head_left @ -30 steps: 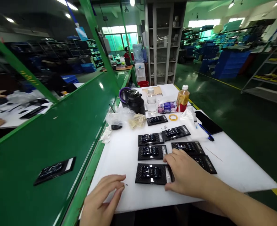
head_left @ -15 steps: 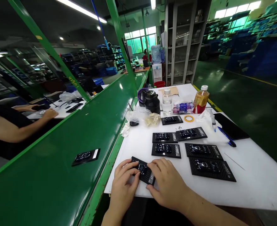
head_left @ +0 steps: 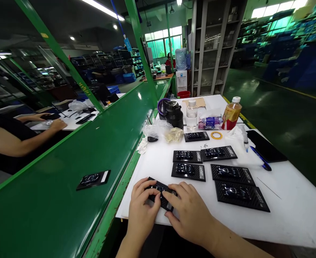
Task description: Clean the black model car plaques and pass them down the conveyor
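A small dark model car on a black carbon-patterned base (head_left: 162, 185) lies tilted near the table's front edge, between my two hands. My left hand (head_left: 144, 206) grips its left end, with fingers over the top and thumb against the car. From the right, my right hand (head_left: 188, 209) closes around the other end, its index finger reaching onto the car and its thumb at the front edge. My fingers cover much of the car and the base's label. Just beyond lie similar model cars on bases (head_left: 188, 171), (head_left: 184, 156), with more to the right (head_left: 232, 174), (head_left: 241, 195).
On the left, a green conveyor (head_left: 53, 186) carries another model car on a base (head_left: 92, 180). Farther back are a black cup (head_left: 174, 115), a clear bottle (head_left: 191, 116), a drink bottle (head_left: 231, 114), yellow tape (head_left: 216, 132) and a syringe (head_left: 245, 141). A co-worker's arm (head_left: 37, 139) shows across the conveyor.
My right index finger has moved left, farther over the model car, and now hides more of it. My left hand keeps nearly the same grip. The conveyor's model car appears slightly farther left.
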{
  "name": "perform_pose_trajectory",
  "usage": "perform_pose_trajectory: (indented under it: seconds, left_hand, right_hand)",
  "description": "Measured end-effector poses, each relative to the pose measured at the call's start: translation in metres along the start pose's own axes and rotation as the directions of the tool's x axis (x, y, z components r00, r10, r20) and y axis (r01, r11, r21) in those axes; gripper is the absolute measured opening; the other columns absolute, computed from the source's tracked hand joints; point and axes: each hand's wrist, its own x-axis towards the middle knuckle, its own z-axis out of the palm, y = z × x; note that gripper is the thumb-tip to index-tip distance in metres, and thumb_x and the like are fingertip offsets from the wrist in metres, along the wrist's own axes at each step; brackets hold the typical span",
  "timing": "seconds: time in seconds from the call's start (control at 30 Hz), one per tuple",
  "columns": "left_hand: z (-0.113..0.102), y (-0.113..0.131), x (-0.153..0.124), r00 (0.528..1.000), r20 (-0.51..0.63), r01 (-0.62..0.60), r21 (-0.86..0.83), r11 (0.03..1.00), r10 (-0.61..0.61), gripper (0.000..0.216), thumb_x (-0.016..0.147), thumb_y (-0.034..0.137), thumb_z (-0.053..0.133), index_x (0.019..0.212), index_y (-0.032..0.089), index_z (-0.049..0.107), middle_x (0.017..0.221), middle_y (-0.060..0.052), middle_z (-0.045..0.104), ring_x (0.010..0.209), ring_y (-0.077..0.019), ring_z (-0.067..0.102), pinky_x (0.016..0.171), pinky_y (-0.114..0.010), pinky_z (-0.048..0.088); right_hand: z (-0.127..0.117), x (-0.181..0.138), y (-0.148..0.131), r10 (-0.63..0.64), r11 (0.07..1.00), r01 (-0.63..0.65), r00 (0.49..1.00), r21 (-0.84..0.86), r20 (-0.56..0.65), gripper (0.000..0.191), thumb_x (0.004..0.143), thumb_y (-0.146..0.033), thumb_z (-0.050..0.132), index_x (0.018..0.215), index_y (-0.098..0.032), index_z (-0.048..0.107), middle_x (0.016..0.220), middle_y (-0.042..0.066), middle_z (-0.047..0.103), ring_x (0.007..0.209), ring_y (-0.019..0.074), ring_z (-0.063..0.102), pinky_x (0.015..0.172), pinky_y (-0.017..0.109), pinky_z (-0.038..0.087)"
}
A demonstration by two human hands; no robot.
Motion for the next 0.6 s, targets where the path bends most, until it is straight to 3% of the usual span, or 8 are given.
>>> perform_pose_trajectory:
  seconds: [0.2, 0.4, 0.6]
  left_hand:
    - [0.0, 0.005, 0.0, 0.998, 0.015, 0.067, -0.012, 0.998, -0.067, 0.013, 0.083, 0.023, 0.059, 0.074, 0.026, 0.068, 0.11, -0.006, 0.068, 0.124, -0.0306, 0.048, 0.104, -0.059, 0.044]
    - [-0.004, 0.005, 0.009, 0.977, 0.085, 0.208, -0.137, 0.968, -0.198, 0.004, 0.079, 0.024, 0.061, 0.082, 0.025, 0.064, 0.123, -0.007, 0.062, 0.124, -0.0295, 0.049, 0.11, -0.058, 0.037]
    - [-0.006, 0.001, 0.016, 0.942, 0.143, 0.325, -0.161, 0.932, -0.303, 0.028, 0.074, 0.024, 0.065, 0.102, 0.024, 0.063, 0.128, -0.009, 0.06, 0.125, -0.0293, 0.053, 0.112, -0.056, 0.036]
  right_hand:
    - [0.0, 0.0, -0.001, -0.012, 0.999, 0.012, 1.0, -0.036, 0.017, 0.045, 0.087, -0.027, 0.059, 0.132, -0.028, 0.055, 0.128, 0.007, 0.057, 0.107, 0.0269, 0.048, 0.091, 0.044, 0.04]
    - [0.001, 0.0, -0.002, -0.029, 0.995, 0.03, 0.999, -0.095, 0.017, 0.043, 0.089, -0.028, 0.057, 0.132, -0.025, 0.056, 0.128, 0.009, 0.057, 0.106, 0.0274, 0.049, 0.089, 0.043, 0.041]
    - [0.004, 0.001, -0.002, -0.034, 0.992, 0.037, 0.999, -0.122, 0.021, 0.045, 0.089, -0.027, 0.056, 0.134, -0.024, 0.054, 0.129, 0.009, 0.057, 0.105, 0.028, 0.049, 0.088, 0.044, 0.04]
